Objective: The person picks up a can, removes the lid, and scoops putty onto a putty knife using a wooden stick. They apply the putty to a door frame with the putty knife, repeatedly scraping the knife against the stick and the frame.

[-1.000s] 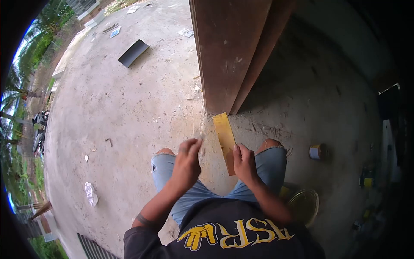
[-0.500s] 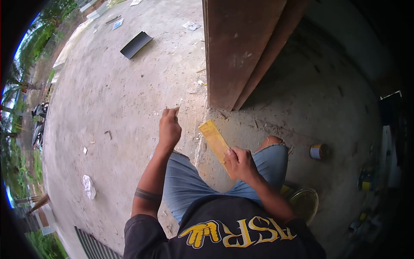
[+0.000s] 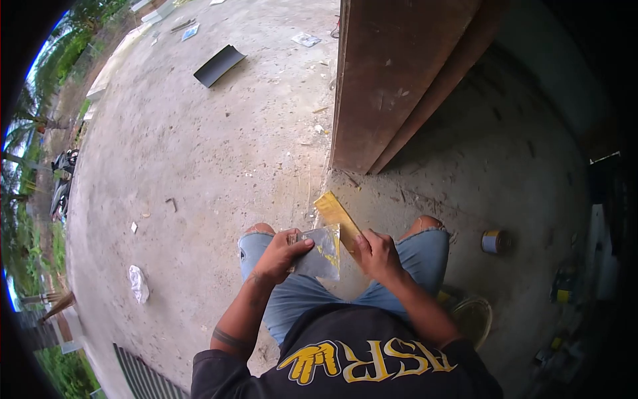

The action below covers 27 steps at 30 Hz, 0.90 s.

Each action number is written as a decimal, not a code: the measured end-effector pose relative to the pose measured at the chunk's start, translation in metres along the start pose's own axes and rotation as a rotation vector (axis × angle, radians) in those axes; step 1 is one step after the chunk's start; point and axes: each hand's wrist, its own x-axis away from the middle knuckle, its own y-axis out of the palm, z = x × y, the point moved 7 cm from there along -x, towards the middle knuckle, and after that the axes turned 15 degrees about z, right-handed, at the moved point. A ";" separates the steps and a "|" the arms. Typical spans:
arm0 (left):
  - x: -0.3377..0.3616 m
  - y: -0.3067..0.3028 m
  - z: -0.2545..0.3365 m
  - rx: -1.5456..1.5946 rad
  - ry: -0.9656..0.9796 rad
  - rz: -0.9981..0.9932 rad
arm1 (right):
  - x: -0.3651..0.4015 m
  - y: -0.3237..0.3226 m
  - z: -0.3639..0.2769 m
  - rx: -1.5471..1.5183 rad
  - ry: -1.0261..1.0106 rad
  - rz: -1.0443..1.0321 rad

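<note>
My left hand (image 3: 279, 256) grips a flat grey scraper plate (image 3: 318, 254) with yellow smears near its right edge, the thumb lying on top. A long yellow-coated board (image 3: 336, 214) is held by its lower part in my right hand (image 3: 380, 256), tilted up and to the left. The plate's right edge is close beside the board, in front of my lap; whether they touch I cannot tell. Above them rises the brown wooden door frame (image 3: 399, 80), its foot on the concrete floor.
A can (image 3: 493, 242) stands on the floor at the right, and a round container (image 3: 473, 319) sits beside my right thigh. A dark curved sheet (image 3: 220, 65) lies at the upper left, a crumpled white wrapper (image 3: 138, 284) at the left, corrugated metal (image 3: 147, 376) below.
My left hand has come down and turned, bringing the grey plate into full view beside the board. The board in my right hand has shifted slightly right and down. The view has shifted a little.
</note>
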 end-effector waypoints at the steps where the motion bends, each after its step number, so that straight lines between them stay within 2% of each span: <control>1: 0.005 -0.007 0.006 -0.050 0.055 0.014 | -0.001 0.000 -0.001 -0.004 -0.007 -0.009; 2: 0.008 -0.013 0.012 -0.101 0.108 0.026 | -0.003 -0.001 -0.004 -0.008 -0.011 -0.015; 3: 0.009 -0.023 0.027 -0.144 0.261 0.154 | -0.005 -0.001 -0.005 -0.011 -0.015 -0.020; 6: 0.025 -0.030 0.062 -0.278 0.507 0.277 | -0.006 0.000 -0.006 -0.013 -0.020 -0.037; 8: 0.043 -0.015 0.076 -0.655 0.913 0.381 | -0.005 0.001 -0.009 -0.032 -0.007 -0.023; 9: 0.057 0.001 0.082 -0.738 1.009 0.340 | -0.003 0.002 -0.010 -0.042 0.000 -0.015; 12: 0.071 0.023 0.079 -0.669 0.888 0.147 | 0.002 0.000 -0.008 -0.090 0.031 0.001; 13: 0.068 0.021 0.077 -0.602 0.905 0.160 | 0.003 -0.001 -0.004 -0.108 0.074 0.008; 14: 0.061 0.012 0.076 -0.589 0.750 0.230 | 0.005 -0.002 0.000 -0.124 0.121 0.016; 16: 0.030 -0.003 0.054 -0.162 0.350 0.122 | 0.010 -0.003 0.009 -0.203 0.217 0.015; 18: 0.021 -0.003 0.043 -0.089 0.249 -0.015 | 0.012 -0.003 0.019 -0.329 0.313 0.018; 20: 0.024 0.015 0.027 0.020 0.132 -0.183 | 0.019 0.011 0.032 -0.619 0.536 -0.017; 22: 0.030 0.036 0.020 -0.058 0.196 -0.197 | 0.025 0.020 0.033 -0.927 0.722 -0.037; 24: 0.036 0.054 0.007 -0.088 0.149 -0.280 | 0.026 0.021 0.034 -1.033 0.756 -0.021; 26: 0.016 0.039 -0.020 -0.183 0.140 -0.353 | 0.027 0.025 0.041 -1.036 0.712 -0.062; 27: 0.028 0.061 -0.005 -0.229 0.202 -0.331 | 0.027 0.022 0.040 -1.050 0.729 -0.054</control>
